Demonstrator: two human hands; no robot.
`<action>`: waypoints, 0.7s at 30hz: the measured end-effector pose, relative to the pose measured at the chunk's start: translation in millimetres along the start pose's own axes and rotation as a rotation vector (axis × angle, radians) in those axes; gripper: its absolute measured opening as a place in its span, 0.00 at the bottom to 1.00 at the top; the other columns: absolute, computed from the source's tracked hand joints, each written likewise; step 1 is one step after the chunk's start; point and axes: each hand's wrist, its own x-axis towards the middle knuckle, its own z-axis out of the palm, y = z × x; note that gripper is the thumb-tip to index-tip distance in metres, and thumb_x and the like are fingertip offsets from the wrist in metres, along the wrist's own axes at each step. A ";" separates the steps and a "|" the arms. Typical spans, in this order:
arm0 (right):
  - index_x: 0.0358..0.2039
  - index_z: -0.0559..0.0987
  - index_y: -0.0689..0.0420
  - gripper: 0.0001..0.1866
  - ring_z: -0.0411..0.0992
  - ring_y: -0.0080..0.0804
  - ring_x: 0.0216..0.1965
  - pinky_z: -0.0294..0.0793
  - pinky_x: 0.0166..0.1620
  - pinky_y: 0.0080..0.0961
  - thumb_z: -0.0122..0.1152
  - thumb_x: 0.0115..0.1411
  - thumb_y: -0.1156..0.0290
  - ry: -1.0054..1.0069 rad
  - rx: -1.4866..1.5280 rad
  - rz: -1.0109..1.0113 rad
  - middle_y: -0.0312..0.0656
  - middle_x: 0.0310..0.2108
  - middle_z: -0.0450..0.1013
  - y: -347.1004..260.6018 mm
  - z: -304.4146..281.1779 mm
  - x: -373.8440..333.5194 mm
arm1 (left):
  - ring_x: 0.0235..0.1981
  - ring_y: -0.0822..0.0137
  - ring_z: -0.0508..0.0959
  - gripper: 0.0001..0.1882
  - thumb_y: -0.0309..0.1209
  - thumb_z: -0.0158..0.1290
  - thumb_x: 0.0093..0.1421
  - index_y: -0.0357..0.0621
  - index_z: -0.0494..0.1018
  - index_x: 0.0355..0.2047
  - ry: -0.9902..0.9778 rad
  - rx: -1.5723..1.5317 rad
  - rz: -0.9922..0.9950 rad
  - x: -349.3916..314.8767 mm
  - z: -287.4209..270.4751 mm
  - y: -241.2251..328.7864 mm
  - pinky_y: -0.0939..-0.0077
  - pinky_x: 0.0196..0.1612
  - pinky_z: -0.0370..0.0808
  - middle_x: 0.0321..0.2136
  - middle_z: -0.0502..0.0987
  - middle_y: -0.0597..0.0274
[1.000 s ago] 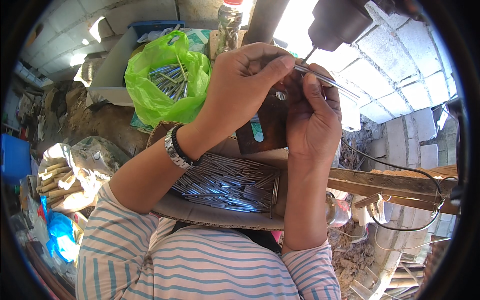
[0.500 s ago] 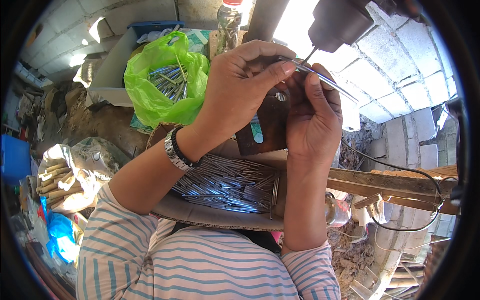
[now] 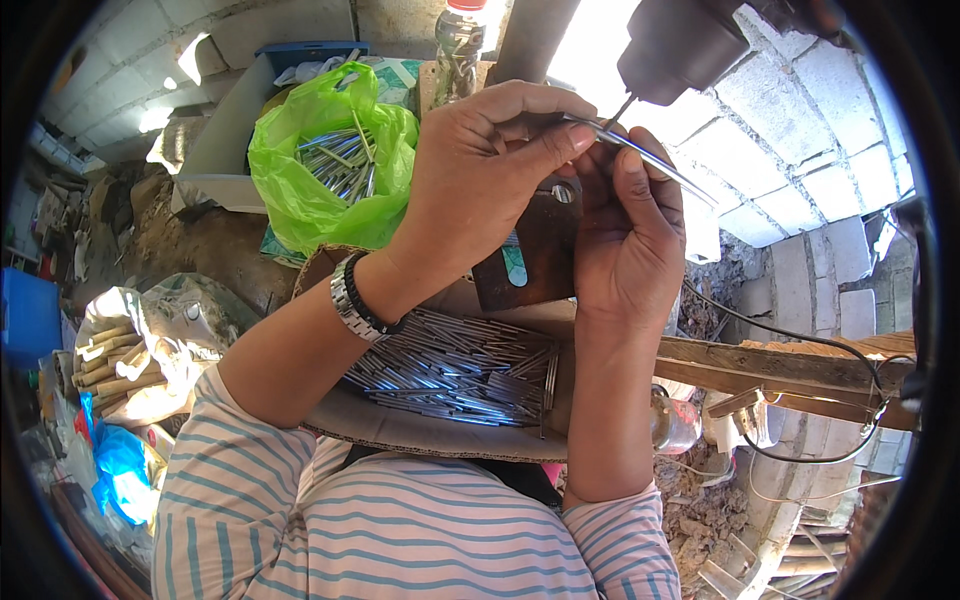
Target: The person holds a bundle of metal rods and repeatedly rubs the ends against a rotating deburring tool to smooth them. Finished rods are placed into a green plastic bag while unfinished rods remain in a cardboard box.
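Between both hands a thin shiny metal rod (image 3: 668,167) slants down to the right, just under the bit (image 3: 622,108) of a dark drill (image 3: 680,50). My left hand (image 3: 490,165) pinches its upper left end between thumb and fingers. My right hand (image 3: 630,225) grips it farther along, thumb on the near side. Whether the bit touches the rod I cannot tell. Below the hands is a dark metal plate (image 3: 520,262) with slots. A cardboard box (image 3: 470,437) in front of me holds many metal rods (image 3: 450,365).
A green plastic bag (image 3: 285,130) with more rods stands at the back left, beside a grey bin (image 3: 225,190). Behind it is a bottle (image 3: 457,55) with an orange cap. At the right run a wooden beam (image 3: 780,375) and a black cable (image 3: 800,325).
Almost nothing differs. Both hands keep their grip on the rod, with only a very slight shift near the drill bit.
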 end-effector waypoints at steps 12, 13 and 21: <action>0.43 0.71 0.65 0.12 0.76 0.34 0.35 0.74 0.45 0.30 0.56 0.58 0.78 -0.015 0.016 0.010 0.47 0.32 0.76 0.4 -2.1 1.0 | 0.29 0.78 0.77 0.07 0.20 0.54 0.57 0.34 0.75 0.37 0.033 -0.028 0.032 -0.2 4.2 1.3 0.87 0.34 0.75 0.27 0.79 0.62; 0.43 0.71 0.65 0.12 0.76 0.34 0.35 0.74 0.45 0.30 0.56 0.58 0.78 -0.011 0.014 0.006 0.47 0.32 0.76 0.4 -2.0 1.0 | 0.29 0.78 0.77 0.07 0.20 0.54 0.57 0.34 0.75 0.37 0.035 -0.021 0.024 -0.3 4.2 1.5 0.87 0.34 0.75 0.27 0.79 0.62; 0.44 0.70 0.65 0.13 0.75 0.34 0.37 0.74 0.45 0.29 0.55 0.58 0.79 -0.029 0.017 -0.006 0.46 0.34 0.76 0.3 -2.1 2.1 | 0.29 0.78 0.77 0.07 0.20 0.54 0.57 0.34 0.75 0.37 0.040 -0.023 0.008 0.2 4.0 1.6 0.87 0.34 0.75 0.27 0.79 0.62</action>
